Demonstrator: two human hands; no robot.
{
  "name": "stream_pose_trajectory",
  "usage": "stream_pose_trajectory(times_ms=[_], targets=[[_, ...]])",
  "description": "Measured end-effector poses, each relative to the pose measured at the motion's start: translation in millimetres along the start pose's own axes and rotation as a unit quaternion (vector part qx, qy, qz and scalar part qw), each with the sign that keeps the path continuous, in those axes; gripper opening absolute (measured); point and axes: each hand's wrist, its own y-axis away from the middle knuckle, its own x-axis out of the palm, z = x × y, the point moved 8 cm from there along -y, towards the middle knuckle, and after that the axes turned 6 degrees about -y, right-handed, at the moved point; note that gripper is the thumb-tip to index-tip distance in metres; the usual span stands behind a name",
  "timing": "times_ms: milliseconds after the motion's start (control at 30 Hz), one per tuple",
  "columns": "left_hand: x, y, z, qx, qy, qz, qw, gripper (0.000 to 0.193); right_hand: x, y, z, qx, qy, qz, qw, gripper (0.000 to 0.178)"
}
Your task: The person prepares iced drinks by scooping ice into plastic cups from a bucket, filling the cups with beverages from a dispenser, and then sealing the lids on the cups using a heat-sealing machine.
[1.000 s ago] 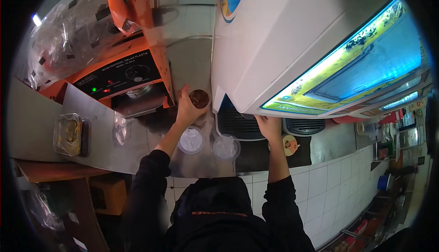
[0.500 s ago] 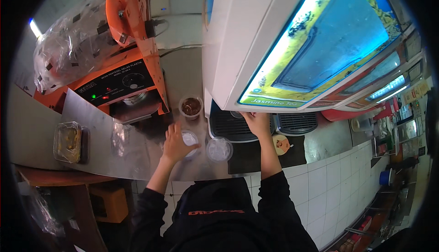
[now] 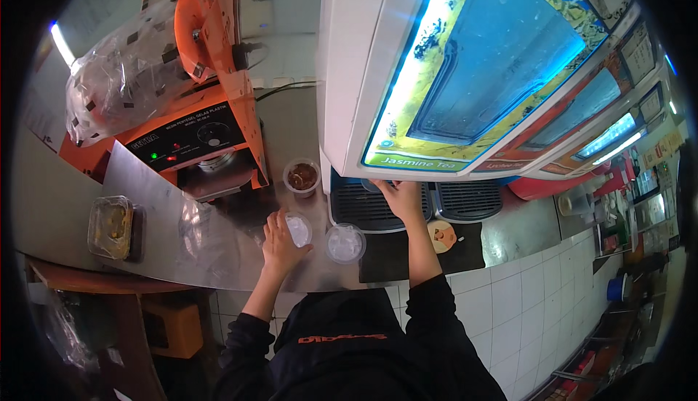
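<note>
My left hand (image 3: 282,250) curls around the near left side of a clear plastic cup of ice (image 3: 298,231), thumb and fingers on opposite sides. Just right of it stands a second clear cup of ice (image 3: 345,243), untouched. My right hand (image 3: 398,199) reaches under the front of a white drink dispenser (image 3: 356,52). Its fingers close on the edge of a clear cup (image 3: 369,185) above the black drip tray (image 3: 371,208); most of that cup is hidden by the dispenser. Behind the left hand, a cup of brown drink (image 3: 302,177) stands on the metal counter (image 3: 203,245).
An orange cup-sealing machine (image 3: 211,143) with a plastic-wrapped roll stands at the left. A clear lidded food box (image 3: 111,228) lies near the counter's left end. By my right forearm, a round tan piece (image 3: 441,235) rests on a dark mat (image 3: 462,252). Another drip tray (image 3: 469,201) lies farther right.
The view has shifted slightly. My left hand has drawn a little nearer to me, its fingers closing around the ice cup. The right hand stays under the dispenser.
</note>
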Motion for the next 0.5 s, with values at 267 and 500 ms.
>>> stream_pose_trajectory(times_ms=[267,500], targets=[[2.6,2.3,6.4,-0.011,-0.011,-0.001,1.000,0.107,-0.6,-1.7,5.4,-0.004,0.005,0.001,1.000,0.037],[2.7,3.8,9.5,-0.013,-0.012,0.000,1.000,0.108,0.0,-2.2,6.3,-0.009,-0.022,-0.005,1.000,0.038]])
